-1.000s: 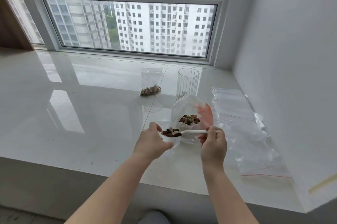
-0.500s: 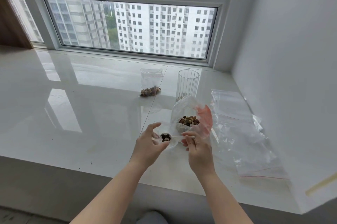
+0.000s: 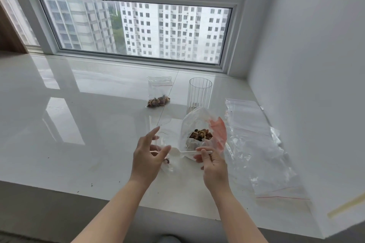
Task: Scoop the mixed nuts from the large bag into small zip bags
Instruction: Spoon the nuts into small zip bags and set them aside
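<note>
Head view: my right hand (image 3: 212, 161) pinches white spoon (image 3: 180, 152), bowl at mouth of small zip bag (image 3: 165, 149); left hand (image 3: 147, 153) holds that mouth, fingers loosely spread. I'd tip slowly, keep the mouth wide. Large bag (image 3: 203, 134) of nuts touches behind; glass (image 3: 199, 95), filled bag (image 3: 159, 92) farther; spare bags (image 3: 258, 144) right.

You look from one head-worn wide-angle view — forward and down, close over your left hand (image 3: 147, 155) and right hand (image 3: 212, 163), the window (image 3: 136, 29) well beyond them.
</note>
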